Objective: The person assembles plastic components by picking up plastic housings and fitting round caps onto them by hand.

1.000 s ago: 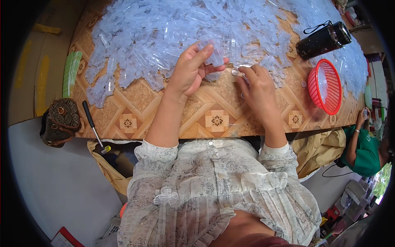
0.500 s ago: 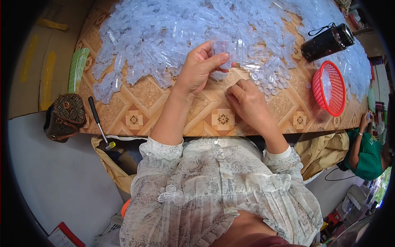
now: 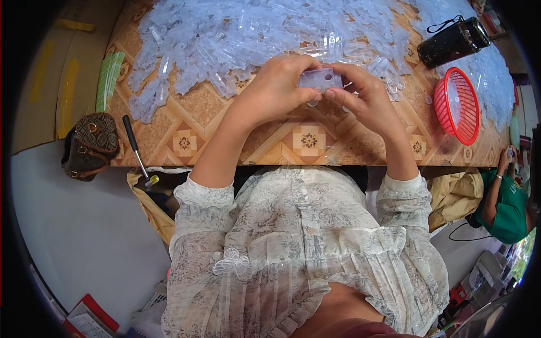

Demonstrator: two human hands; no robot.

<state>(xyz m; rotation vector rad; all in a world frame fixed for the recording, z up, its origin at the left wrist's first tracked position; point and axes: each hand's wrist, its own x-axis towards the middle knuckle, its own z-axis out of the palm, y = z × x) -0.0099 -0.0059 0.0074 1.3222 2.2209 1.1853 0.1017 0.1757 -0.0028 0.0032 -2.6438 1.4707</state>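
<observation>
Both hands meet above the near part of the table [image 3: 248, 152]. Between them is a translucent plastic piece [image 3: 320, 80], box-like or tubular, with a dark round hole near its right end. My left hand [image 3: 273, 87] is closed on its left side, thumb along the lower edge. My right hand [image 3: 366, 96] grips the other end between thumb and fingers. Small clear round discs [image 3: 393, 90] lie beside and partly behind my right hand. Just beyond spreads a large heap of similar clear plastic pieces [image 3: 225, 42].
At the right stand a red mesh basket [image 3: 472, 121] with something pale inside and a lying black flask [image 3: 451, 44]. A patterned brown bag [image 3: 93, 143] and a black-handled hammer [image 3: 131, 138] are at the left edge. A person in green [image 3: 503, 211] works far right.
My right hand has risen from the table beside the discs to grip the plastic piece. My left hand has lowered slightly, and the piece has turned from upright to lying sideways.
</observation>
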